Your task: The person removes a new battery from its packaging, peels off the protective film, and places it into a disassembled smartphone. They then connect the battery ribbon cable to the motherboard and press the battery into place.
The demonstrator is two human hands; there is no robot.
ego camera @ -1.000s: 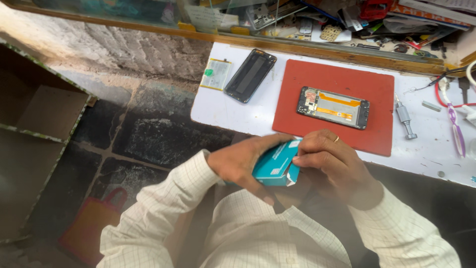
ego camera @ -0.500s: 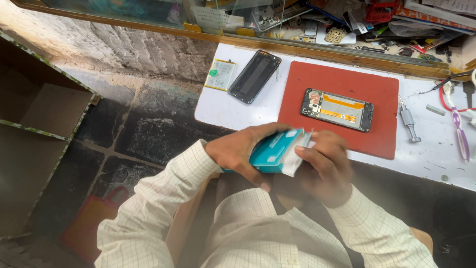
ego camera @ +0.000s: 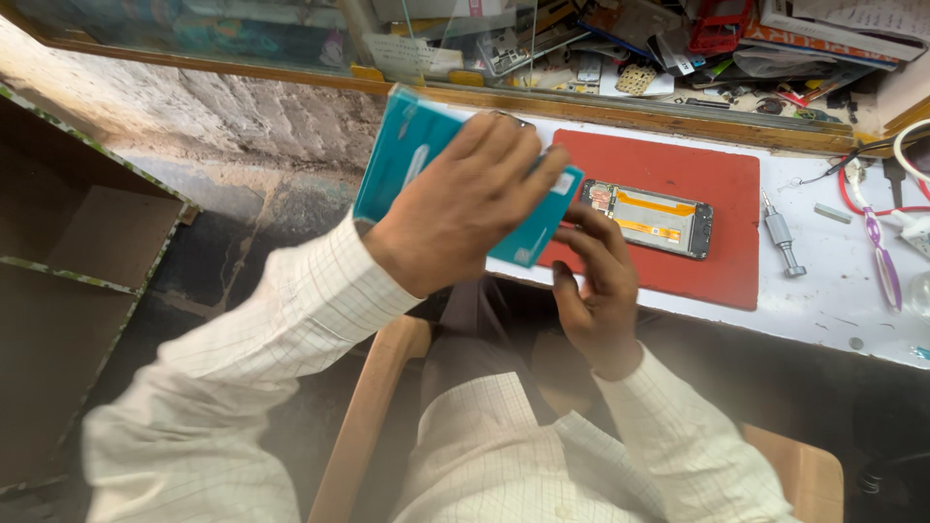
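The person sits at the white bench [ego camera: 833, 300] with both hands up in front of the chest. The left hand [ego camera: 455, 208] is closed over a flat teal box [ego camera: 417, 145], fingers spread across its top face and the thumb tucked beneath, holding it lifted above the near edge of the bench and tilted. A ring shows on one finger of that hand.

The right hand [ego camera: 596, 281] sits just below and to the right of the box, its fingers curled loosely upward with the tips reaching the lower corner of the box; whether it grips anything I cannot tell, since the box covers part of it.

Just beyond the right hand's fingertips lies a red work mat [ego camera: 717, 261], and on it an opened phone [ego camera: 654, 218] lying flat with its orange and metal insides facing up. Further to the right of that hand a small silver screwdriver [ego camera: 780, 237] lies on the bench, and well past it a pair of purple tweezers [ego camera: 882, 261] beside a red cable [ego camera: 857, 199]. Behind the mat, beyond a wooden ledge, sits a clutter of small parts [ego camera: 620, 68]. To the left of the left hand, a brown cardboard box [ego camera: 68, 252] stands open on the floor.
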